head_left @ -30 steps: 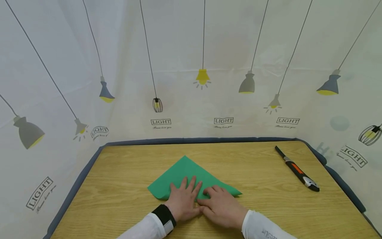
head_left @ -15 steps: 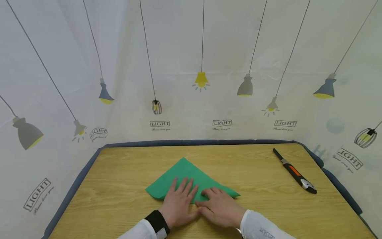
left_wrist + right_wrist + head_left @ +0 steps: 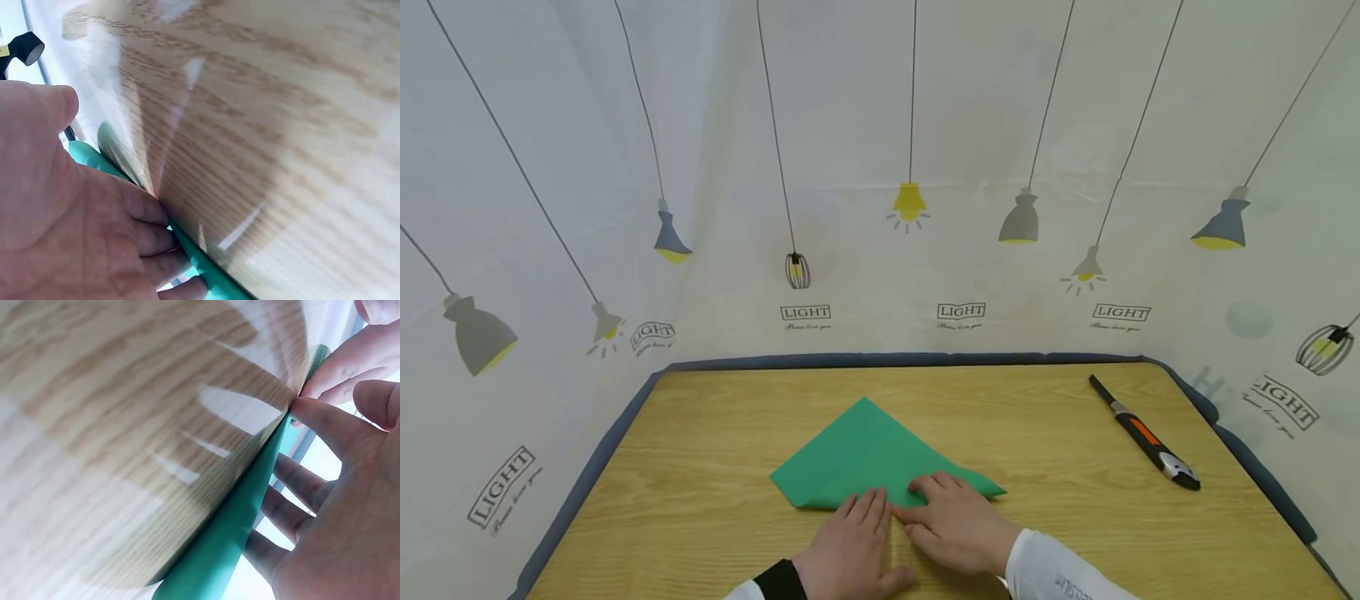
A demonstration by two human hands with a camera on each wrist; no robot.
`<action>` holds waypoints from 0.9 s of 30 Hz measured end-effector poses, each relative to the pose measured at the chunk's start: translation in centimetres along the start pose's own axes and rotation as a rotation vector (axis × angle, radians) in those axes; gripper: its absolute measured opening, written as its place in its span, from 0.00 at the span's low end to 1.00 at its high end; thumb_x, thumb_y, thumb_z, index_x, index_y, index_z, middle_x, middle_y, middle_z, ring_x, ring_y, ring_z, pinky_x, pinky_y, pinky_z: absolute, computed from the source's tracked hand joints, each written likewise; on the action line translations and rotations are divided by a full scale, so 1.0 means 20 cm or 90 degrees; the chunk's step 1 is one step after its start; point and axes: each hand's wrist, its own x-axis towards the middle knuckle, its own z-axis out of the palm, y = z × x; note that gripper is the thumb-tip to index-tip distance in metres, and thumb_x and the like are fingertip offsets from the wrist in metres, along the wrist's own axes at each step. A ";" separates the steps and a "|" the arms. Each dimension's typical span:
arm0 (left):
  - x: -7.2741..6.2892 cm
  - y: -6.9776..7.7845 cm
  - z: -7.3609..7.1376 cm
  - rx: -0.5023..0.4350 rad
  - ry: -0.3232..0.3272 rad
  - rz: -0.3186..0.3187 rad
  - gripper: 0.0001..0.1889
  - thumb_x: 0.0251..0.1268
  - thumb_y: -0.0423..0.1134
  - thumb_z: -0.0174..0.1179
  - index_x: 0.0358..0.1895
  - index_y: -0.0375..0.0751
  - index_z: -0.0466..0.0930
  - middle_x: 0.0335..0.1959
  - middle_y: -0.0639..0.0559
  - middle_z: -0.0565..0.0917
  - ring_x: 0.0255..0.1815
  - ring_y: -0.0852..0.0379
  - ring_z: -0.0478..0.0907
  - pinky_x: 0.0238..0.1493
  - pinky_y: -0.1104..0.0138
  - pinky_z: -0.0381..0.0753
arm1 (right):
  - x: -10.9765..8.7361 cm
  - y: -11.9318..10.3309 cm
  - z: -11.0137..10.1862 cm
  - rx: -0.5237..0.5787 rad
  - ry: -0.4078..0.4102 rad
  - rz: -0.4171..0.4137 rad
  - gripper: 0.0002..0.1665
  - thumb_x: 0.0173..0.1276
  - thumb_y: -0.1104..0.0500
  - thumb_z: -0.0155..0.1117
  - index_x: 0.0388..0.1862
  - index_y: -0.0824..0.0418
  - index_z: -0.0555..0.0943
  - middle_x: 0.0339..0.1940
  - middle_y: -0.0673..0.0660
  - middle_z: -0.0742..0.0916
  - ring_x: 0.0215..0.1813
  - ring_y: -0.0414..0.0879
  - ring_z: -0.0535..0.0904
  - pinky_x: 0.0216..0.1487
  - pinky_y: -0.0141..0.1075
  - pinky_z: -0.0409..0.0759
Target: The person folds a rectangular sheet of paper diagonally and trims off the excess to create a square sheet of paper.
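Black wristband point(image 3: 781, 581) nearest; L hand point(image 3: 850, 542), unclenched, straight fingers touching green folded paper point(image 3: 868, 454) at its 6 o'clock. R hand point(image 3: 962, 525) at 5 o'clock, also unclenched, fingertips on same edge. Paper's on wood tbl point(image 3: 700, 467). Blk/orange cutter point(image 3: 1153, 446) at paper's 3 o'clock, well apart. Lamp-print curtain point(image 3: 850, 108) at 12.

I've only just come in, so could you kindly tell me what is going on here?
A person has green paper folded over on the wood-grain table. The left-hand grip and right-hand grip touch its near edge around the middle; that edge looks rounded, not sharply creased. A black-and-orange tool lies to the right, untouched.
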 end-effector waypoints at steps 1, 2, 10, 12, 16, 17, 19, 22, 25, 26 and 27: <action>0.00 0.00 0.01 -0.004 0.001 0.002 0.49 0.72 0.76 0.35 0.79 0.37 0.62 0.80 0.44 0.61 0.80 0.48 0.56 0.76 0.53 0.61 | 0.00 0.00 0.00 -0.001 0.002 -0.001 0.24 0.84 0.43 0.45 0.72 0.39 0.77 0.67 0.55 0.78 0.66 0.52 0.71 0.68 0.57 0.69; 0.00 0.00 0.01 -0.010 0.001 0.004 0.50 0.72 0.76 0.35 0.79 0.37 0.62 0.80 0.43 0.61 0.80 0.47 0.56 0.76 0.53 0.61 | 0.00 0.00 0.00 -0.003 0.005 -0.002 0.24 0.84 0.43 0.45 0.72 0.40 0.77 0.67 0.55 0.78 0.66 0.52 0.71 0.68 0.56 0.69; -0.01 -0.05 0.06 -0.087 0.028 0.052 0.51 0.74 0.75 0.34 0.79 0.31 0.59 0.80 0.36 0.58 0.81 0.42 0.54 0.74 0.49 0.63 | -0.01 -0.01 0.00 -0.020 0.023 -0.006 0.24 0.83 0.44 0.45 0.71 0.41 0.79 0.66 0.55 0.78 0.65 0.53 0.71 0.69 0.56 0.69; -0.01 -0.06 0.06 -0.115 0.024 0.064 0.50 0.75 0.74 0.36 0.79 0.31 0.57 0.81 0.36 0.56 0.81 0.41 0.53 0.75 0.49 0.62 | -0.01 0.00 0.01 -0.020 0.024 -0.006 0.24 0.83 0.44 0.46 0.71 0.41 0.79 0.66 0.55 0.78 0.65 0.53 0.72 0.68 0.56 0.69; -0.02 -0.07 0.05 -0.130 0.018 0.066 0.47 0.76 0.71 0.39 0.80 0.32 0.57 0.81 0.36 0.55 0.81 0.42 0.52 0.75 0.49 0.62 | -0.01 0.01 0.01 -0.016 0.024 -0.006 0.24 0.83 0.44 0.46 0.71 0.41 0.79 0.66 0.55 0.78 0.65 0.53 0.72 0.68 0.57 0.69; -0.02 -0.07 0.05 -0.126 0.016 0.060 0.47 0.76 0.71 0.40 0.80 0.32 0.57 0.81 0.37 0.55 0.81 0.42 0.52 0.75 0.48 0.62 | -0.01 0.01 0.01 -0.014 0.021 -0.005 0.24 0.83 0.44 0.45 0.71 0.40 0.79 0.66 0.55 0.78 0.65 0.53 0.72 0.68 0.57 0.69; -0.02 -0.06 0.04 -0.119 0.007 0.037 0.47 0.76 0.72 0.40 0.80 0.34 0.58 0.81 0.39 0.56 0.81 0.44 0.53 0.72 0.43 0.64 | 0.00 0.01 0.02 -0.010 0.021 -0.010 0.24 0.84 0.44 0.45 0.71 0.40 0.79 0.66 0.55 0.78 0.65 0.53 0.72 0.67 0.58 0.70; -0.02 -0.05 0.03 -0.103 -0.013 -0.009 0.48 0.73 0.75 0.39 0.81 0.40 0.59 0.82 0.44 0.56 0.82 0.46 0.53 0.67 0.34 0.65 | 0.00 0.02 0.02 -0.006 0.018 -0.015 0.24 0.84 0.44 0.45 0.71 0.40 0.79 0.66 0.55 0.78 0.65 0.54 0.72 0.66 0.59 0.70; -0.02 -0.05 0.04 -0.092 -0.025 -0.042 0.48 0.70 0.78 0.38 0.81 0.46 0.59 0.83 0.49 0.55 0.82 0.46 0.52 0.63 0.28 0.63 | 0.00 0.02 0.03 -0.003 0.012 -0.014 0.24 0.84 0.44 0.45 0.71 0.40 0.79 0.67 0.56 0.78 0.65 0.54 0.72 0.67 0.59 0.70; -0.02 -0.05 0.04 -0.093 -0.026 -0.045 0.48 0.70 0.78 0.38 0.82 0.46 0.59 0.83 0.49 0.55 0.82 0.45 0.52 0.62 0.27 0.63 | 0.00 0.02 0.03 -0.003 0.011 -0.012 0.24 0.84 0.44 0.45 0.71 0.40 0.78 0.67 0.55 0.78 0.66 0.54 0.72 0.67 0.59 0.69; -0.02 -0.05 0.05 -0.095 -0.024 -0.046 0.49 0.70 0.78 0.38 0.82 0.47 0.58 0.83 0.49 0.55 0.82 0.45 0.52 0.62 0.26 0.63 | 0.00 0.02 0.03 -0.002 0.009 -0.009 0.24 0.84 0.44 0.45 0.71 0.40 0.78 0.67 0.55 0.78 0.66 0.54 0.72 0.67 0.59 0.69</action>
